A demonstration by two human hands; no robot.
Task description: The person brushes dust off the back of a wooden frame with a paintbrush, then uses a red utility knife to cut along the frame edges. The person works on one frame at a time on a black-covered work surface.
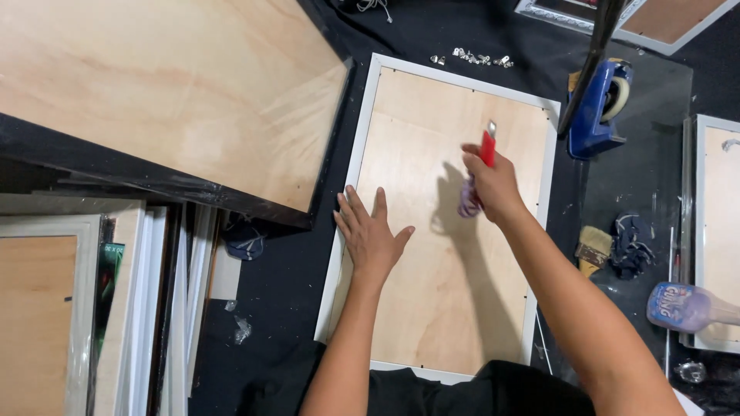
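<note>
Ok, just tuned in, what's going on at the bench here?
A person has a white-edged picture frame with a plywood back lying face down on the black work surface. The left hand presses flat on the plywood near the frame's left edge. The right hand grips a red-handled tool, tip raised over the backing.

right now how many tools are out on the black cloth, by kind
red-handled cutter in the right hand: 1
blue tape dispenser: 1
wooden-handled paintbrush: 1
total: 3
The left hand holds no tool; it lies flat on the plywood back of the white frame.
</note>
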